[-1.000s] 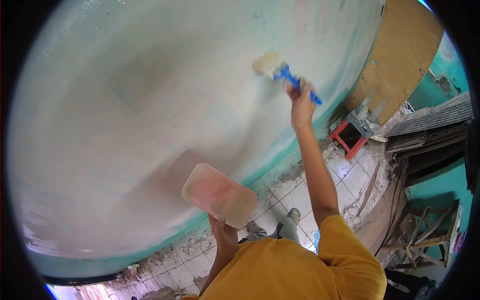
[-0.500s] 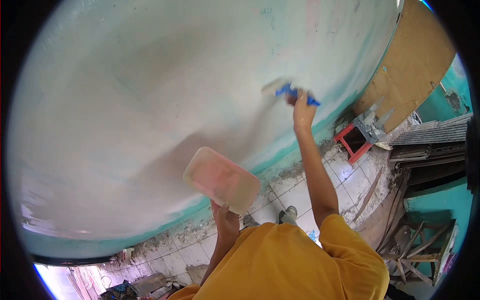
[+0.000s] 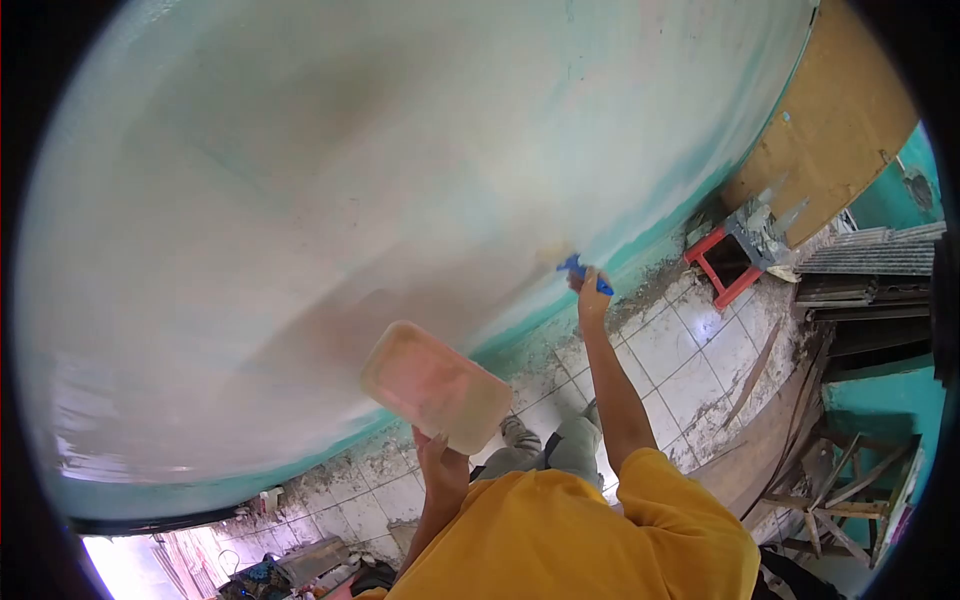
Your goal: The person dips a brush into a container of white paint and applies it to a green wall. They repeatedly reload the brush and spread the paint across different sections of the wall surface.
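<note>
My right hand [image 3: 593, 293] is closed round the blue handle of a paintbrush [image 3: 572, 265]. The pale bristles lie at the lower part of a whitish wall [image 3: 400, 180], just above its teal band. Lower and to the left, my left hand [image 3: 441, 462] grips the bottom edge of a rectangular plastic tub [image 3: 437, 388], which is translucent and pinkish inside. The tub is held in front of the wall, and part of my left fingers is hidden behind it.
A red and grey stool [image 3: 722, 268] stands by a brown board [image 3: 830, 120] at the right. Stacked corrugated sheets [image 3: 870, 255] and a wooden frame [image 3: 840, 500] are farther right. White floor tiles [image 3: 665, 345] have dirt along the wall. Assorted items lie at the lower left.
My right hand and the brush have moved down the wall. My left hand still holds the tub, slightly lower in view. The view has shifted a little, and more of my legs shows.
</note>
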`<action>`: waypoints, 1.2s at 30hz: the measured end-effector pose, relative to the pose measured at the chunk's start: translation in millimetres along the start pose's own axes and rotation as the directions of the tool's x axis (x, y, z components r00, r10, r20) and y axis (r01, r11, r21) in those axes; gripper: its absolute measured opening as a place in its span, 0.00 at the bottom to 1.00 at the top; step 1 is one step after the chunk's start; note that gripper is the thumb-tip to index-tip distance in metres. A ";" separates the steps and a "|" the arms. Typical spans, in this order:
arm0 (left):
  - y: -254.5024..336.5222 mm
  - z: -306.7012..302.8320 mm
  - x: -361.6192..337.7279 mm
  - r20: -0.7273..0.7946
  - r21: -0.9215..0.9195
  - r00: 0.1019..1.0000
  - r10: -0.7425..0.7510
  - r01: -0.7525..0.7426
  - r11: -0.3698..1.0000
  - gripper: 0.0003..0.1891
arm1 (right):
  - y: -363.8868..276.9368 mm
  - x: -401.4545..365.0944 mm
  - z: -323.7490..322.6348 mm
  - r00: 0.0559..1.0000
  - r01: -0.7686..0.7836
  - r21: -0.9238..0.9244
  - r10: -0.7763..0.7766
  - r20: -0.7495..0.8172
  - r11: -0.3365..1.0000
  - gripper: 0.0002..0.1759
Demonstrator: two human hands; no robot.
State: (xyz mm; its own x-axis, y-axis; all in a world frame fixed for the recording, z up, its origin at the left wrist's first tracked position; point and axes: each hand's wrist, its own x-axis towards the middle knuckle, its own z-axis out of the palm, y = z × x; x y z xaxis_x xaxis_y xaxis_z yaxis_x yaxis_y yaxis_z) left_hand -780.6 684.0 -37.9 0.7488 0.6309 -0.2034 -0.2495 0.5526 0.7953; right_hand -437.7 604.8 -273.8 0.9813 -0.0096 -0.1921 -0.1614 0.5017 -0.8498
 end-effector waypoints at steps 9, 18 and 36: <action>12.9 -35.8 -5.8 -0.022 0.048 0.996 -0.082 0.083 0.995 0.40 | -88.4 -17.1 68.7 0.977 0.211 -0.107 -0.211 0.012 0.972 0.15; -0.5 -59.5 -5.6 0.009 0.063 0.985 -0.170 0.169 0.984 0.40 | -87.0 -19.2 65.0 0.980 0.157 0.284 -0.184 0.071 0.946 0.16; -12.4 -62.5 -18.3 -0.029 0.044 0.973 -0.229 0.230 0.972 0.41 | -134.4 -46.4 85.2 0.966 0.245 0.194 -0.257 0.037 0.950 0.17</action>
State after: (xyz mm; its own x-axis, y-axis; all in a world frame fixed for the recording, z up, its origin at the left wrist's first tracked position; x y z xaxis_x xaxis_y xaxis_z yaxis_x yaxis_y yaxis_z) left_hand -829.6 699.7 -79.8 0.7682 0.5030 -0.3961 -0.0438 0.6585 0.7513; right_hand -452.6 611.6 -108.9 0.9931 -0.1057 0.0510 0.1073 0.6417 -0.7594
